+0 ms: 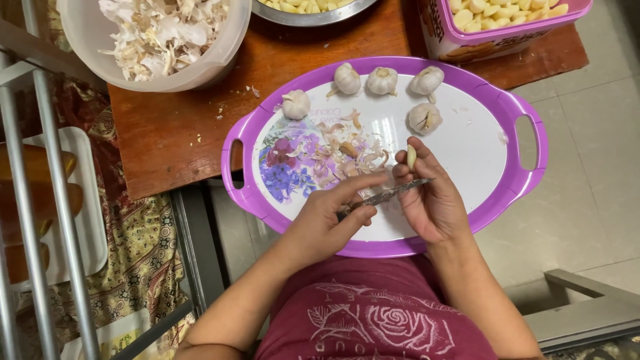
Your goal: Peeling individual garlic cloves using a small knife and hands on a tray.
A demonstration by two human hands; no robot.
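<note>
Head cam, looking straight down: the right hand [433, 200] pinches a peeled garlic clove [411, 157] at its fingertips, long axis roughly upright. The left hand [327, 220] is closed on a small knife [387, 195], blade pointing right, passing just under the clove and across the right fingers. Can't quite tell if they touch. Both hover over the purple tray [527, 160] and its peel scraps [347, 157].

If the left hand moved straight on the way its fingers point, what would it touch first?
Probably the right hand: the left hand points right along the knife, whose tip already lies against it. Depth is unclear.
</note>
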